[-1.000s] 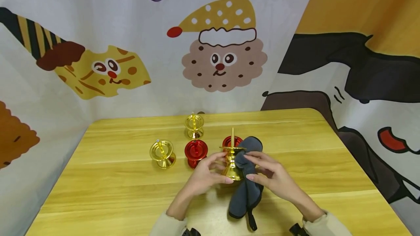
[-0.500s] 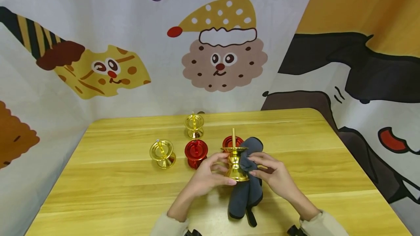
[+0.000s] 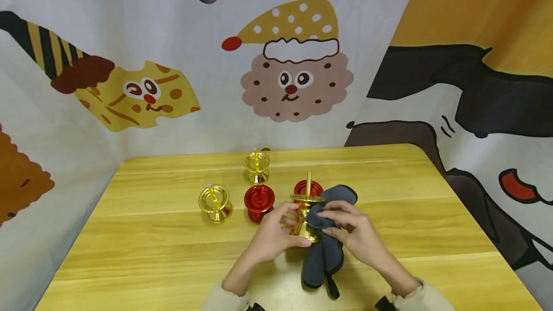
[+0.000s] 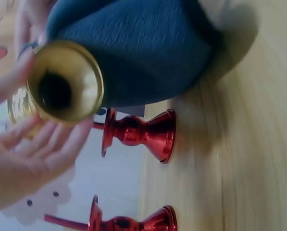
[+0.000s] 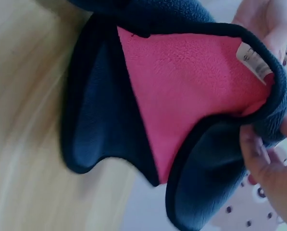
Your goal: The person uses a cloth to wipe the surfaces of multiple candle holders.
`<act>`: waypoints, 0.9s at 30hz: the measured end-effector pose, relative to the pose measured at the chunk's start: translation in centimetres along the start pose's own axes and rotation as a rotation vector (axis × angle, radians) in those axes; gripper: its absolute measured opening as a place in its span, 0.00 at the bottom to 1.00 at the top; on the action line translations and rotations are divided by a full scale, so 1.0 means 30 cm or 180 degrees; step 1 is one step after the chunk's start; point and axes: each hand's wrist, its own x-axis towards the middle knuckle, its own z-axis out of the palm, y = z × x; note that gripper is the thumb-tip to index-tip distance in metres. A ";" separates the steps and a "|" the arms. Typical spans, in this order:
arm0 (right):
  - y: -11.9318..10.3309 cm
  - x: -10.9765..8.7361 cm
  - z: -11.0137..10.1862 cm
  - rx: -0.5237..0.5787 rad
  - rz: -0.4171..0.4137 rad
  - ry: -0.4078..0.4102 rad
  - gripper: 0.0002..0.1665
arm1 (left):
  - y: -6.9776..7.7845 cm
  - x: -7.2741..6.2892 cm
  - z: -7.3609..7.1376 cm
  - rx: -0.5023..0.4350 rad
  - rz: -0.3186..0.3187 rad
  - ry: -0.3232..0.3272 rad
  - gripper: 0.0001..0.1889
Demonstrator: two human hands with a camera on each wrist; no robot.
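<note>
My left hand (image 3: 275, 235) holds a gold candlestick (image 3: 306, 233) above the table, its spike pointing up. The thumb is at the base and the fingers are around the far side. In the left wrist view the hollow underside of the candlestick (image 4: 88, 89) faces the camera. My right hand (image 3: 358, 235) pinches a bunched part of a grey-blue cloth (image 3: 325, 259) against the candlestick's stem. The rest of this cloth hangs down below the fingers. Seen from the right wrist, the cloth (image 5: 181, 72) has a pink fleece inner side, black edging and a white label (image 5: 254, 62).
Behind the left hand is a red candlestick (image 3: 259, 199); another red candlestick (image 3: 314, 187) is partly hidden by the held one. Two gold candlesticks stand farther left, one nearer (image 3: 215, 200) and one at the back (image 3: 257, 164). A cartoon-printed curtain (image 3: 173, 23) hangs behind the wooden table (image 3: 142, 244).
The candlestick has moved a little right and then back left. My right hand has shifted the cloth along its stem, and the cloth's upper flap has swung right.
</note>
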 end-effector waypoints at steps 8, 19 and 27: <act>0.050 -0.020 -0.036 0.0985 0.0358 -0.0161 0.17 | -0.001 -0.005 -0.046 -0.0932 -0.0069 -0.0518 0.34; 0.003 -0.008 0.023 -0.0444 0.0032 0.0025 0.23 | -0.001 -0.008 0.038 0.0866 0.0174 0.0190 0.35; 0.029 -0.012 -0.020 0.0587 0.0306 -0.0126 0.20 | -0.020 -0.008 -0.033 -0.0661 -0.0042 -0.0525 0.35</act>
